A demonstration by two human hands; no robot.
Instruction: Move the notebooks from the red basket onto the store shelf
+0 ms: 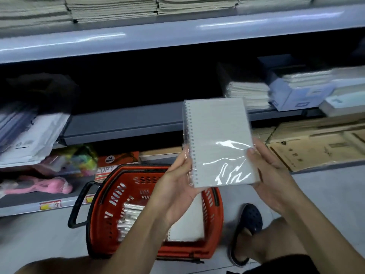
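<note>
While you are crouching in front of the shelf (pixel 122 123), its grey boards are running across the whole view, with pale stacks of paper goods (pixel 110 8) lying on the top board and a dark gap opening in the middle of the one below. To the right of that gap, a stack of wrapped notebooks (pixel 248 93) is sitting on the board beside a light blue box (pixel 300 93). The red basket (pixel 122 196) is standing on the floor below your arms, its black handle (pixel 79 206) folding out to the left, and more wrapped notebooks (pixel 128 216) are lying inside it. Your foot in a dark shoe (pixel 246 224) is resting just right of the basket. You are holding one notebook (pixel 219 143) upright above the basket, in front of the shelf edge, its spiral on the left and its clear wrap glinting. Your left hand (pixel 177 186) is gripping the lower spiral side, fingers curling behind it and thumb on the edge. Your right hand (pixel 272 175) is gripping the lower right edge, thumb pressing on the front.
</note>
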